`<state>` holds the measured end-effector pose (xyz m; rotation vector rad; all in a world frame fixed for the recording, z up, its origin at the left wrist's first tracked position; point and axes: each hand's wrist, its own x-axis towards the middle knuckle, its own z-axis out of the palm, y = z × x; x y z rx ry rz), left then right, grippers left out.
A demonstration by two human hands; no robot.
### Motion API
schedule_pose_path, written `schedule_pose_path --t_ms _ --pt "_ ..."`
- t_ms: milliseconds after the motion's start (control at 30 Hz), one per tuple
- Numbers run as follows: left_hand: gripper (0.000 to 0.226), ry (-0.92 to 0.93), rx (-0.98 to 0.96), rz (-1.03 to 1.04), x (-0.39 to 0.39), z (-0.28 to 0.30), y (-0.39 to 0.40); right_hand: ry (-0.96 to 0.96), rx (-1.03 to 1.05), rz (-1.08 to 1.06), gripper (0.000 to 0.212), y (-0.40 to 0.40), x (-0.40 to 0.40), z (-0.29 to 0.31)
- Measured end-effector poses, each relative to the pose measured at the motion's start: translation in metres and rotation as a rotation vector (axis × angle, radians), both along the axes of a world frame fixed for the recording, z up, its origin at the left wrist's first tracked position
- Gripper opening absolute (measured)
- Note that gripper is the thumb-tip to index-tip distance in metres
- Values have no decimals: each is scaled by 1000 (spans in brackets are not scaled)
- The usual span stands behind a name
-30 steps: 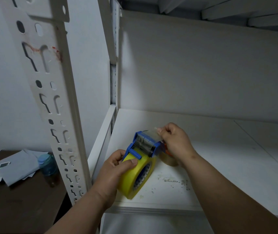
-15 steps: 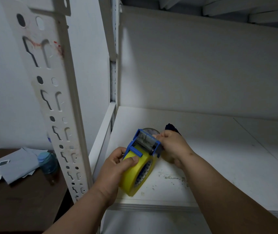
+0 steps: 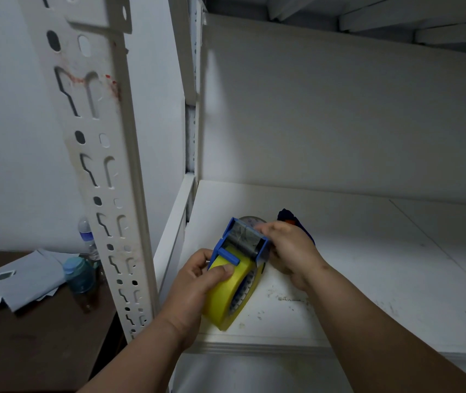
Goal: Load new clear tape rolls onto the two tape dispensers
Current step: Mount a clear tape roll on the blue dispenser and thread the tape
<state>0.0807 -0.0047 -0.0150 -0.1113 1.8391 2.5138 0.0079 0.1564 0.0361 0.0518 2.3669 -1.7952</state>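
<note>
**Tape end at the blue roller head**

At 8 o'clock the left hand (image 3: 197, 287) wraps firmly around the yellow dispenser (image 3: 230, 293), thumb on its rim, the body tilted above the white shelf (image 3: 368, 279). At centre sits the blue roller head (image 3: 244, 241). At 3 o'clock of it the right hand (image 3: 291, 248) pinches at the head's edge; whether it has the clear tape I cannot tell. Likely risk: the tape end snaps back and sticks to itself.
</note>
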Motion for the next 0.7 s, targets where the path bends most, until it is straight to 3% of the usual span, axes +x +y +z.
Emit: schedule_pose_path --t_ms 100,267,533,700 --pt "30 0 -1 -4 0 0 0 -1 -117 46 43 -6 5 -5" --pt "40 -5 -13 -43 1 -3 -5 -65 -125 155 82 -4 5 -10" --pt "42 -18 -93 -96 1 -1 -2 -112 -202 123 70 3 2 -8" --pt "52 -41 -51 -17 -5 1 2 -137 -302 108 80 9 0 -19"
